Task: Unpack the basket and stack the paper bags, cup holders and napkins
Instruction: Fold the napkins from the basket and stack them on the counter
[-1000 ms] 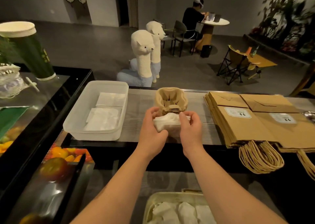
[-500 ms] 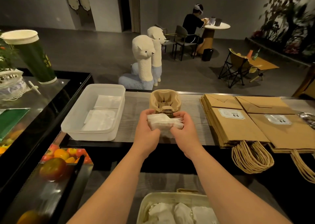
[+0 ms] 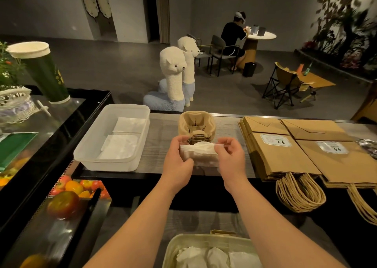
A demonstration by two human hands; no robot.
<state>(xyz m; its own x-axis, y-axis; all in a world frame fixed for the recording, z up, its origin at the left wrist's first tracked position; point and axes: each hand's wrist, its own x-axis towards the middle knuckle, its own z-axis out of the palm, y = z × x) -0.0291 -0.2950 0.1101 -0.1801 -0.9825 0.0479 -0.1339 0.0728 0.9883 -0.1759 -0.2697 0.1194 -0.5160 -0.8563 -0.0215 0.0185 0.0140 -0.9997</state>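
The napkins (image 3: 199, 155) were plain white, the cup holders (image 3: 196, 128) a pale cardboard tan. Paper bags (image 3: 285, 149) were kraft brown with white labels, the tub (image 3: 114, 139) was milky white, and the tall cup (image 3: 43, 72) dark green with a cream lid.

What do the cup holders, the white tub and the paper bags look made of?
Cup holders: likely moulded paper pulp; matte tan, soft rounded edges. Tub: translucent plastic, by its smooth, milky walls and soft sheen. Paper bags: brown kraft paper, matte, crisp folds; handles apparently twisted paper cord.
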